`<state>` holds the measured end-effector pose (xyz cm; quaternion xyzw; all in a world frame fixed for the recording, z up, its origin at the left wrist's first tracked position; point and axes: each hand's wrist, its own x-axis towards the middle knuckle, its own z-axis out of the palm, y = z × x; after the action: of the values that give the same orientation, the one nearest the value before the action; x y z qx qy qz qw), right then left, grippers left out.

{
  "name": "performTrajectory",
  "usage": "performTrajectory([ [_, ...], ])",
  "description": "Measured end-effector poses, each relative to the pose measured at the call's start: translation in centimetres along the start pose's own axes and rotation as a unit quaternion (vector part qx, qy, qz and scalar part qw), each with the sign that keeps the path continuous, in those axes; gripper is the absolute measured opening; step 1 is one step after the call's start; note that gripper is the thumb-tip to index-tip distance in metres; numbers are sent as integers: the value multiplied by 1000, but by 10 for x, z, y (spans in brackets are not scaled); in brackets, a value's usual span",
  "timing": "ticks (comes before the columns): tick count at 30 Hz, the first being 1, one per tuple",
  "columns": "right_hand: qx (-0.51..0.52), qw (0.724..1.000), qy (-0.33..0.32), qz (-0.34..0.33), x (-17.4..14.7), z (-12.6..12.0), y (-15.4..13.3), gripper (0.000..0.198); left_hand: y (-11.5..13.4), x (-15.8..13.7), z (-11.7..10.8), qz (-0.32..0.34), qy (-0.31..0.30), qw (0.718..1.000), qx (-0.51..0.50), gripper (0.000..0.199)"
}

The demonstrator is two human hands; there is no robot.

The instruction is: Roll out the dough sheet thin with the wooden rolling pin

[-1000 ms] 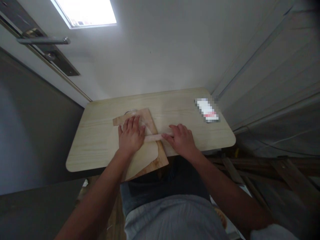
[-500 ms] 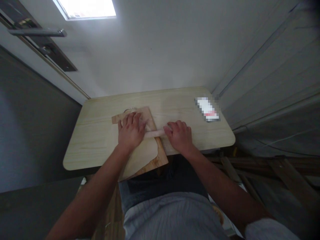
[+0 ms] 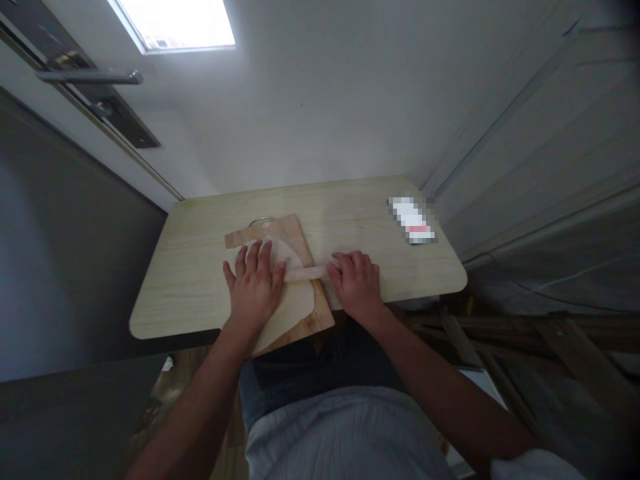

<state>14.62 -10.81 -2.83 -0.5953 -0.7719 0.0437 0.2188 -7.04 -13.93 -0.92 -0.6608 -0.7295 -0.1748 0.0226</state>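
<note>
Gripping pin [image 3: 306, 273] at its right end: right hand [image 3: 356, 280], fingers curled round. Left hand [image 3: 254, 283] palm down, fingers spread, covering pin's other end. Pin lies across flat dough [image 3: 293, 303], right end beyond board [image 3: 323, 315]. Board on table [image 3: 190, 267], jutting past near edge; metal ring [image 3: 261, 220] at far side.

Dough sheet [image 3: 293, 303]: cream. Rolling pin [image 3: 306, 273]: pinkish beige. Board [image 3: 321, 309]: tan, near edge brown-blotched. Table [image 3: 350, 207]: pale beige, grain-streaked. Phone [image 3: 411, 217], right: white, 1 pink band.
</note>
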Motion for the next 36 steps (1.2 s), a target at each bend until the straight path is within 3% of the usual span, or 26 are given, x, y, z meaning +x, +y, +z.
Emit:
performTrajectory([
  [9,-2,999,18,40,59,17,1,35,-9,88,18,40,-44,998,-16,59],
  [13,-24,998,10,56,73,18,2,33,-11,112,26,27,-70,997,-24,63],
  [18,-31,999,6,37,52,12,0,31,-8,87,19,44,-54,998,-8,64],
  [23,-2,999,36,-19,-8,3,-6,38,-10,26,2,62,-41,997,7,64],
  [26,-3,998,54,-40,-35,1,-9,44,-13,8,-1,61,-46,997,5,61],
  [30,-8,998,45,-38,-34,4,-9,46,-12,21,3,60,-42,997,0,59],
  [36,-18,998,52,-4,10,12,2,42,-1,75,14,63,-51,997,-6,63],
])
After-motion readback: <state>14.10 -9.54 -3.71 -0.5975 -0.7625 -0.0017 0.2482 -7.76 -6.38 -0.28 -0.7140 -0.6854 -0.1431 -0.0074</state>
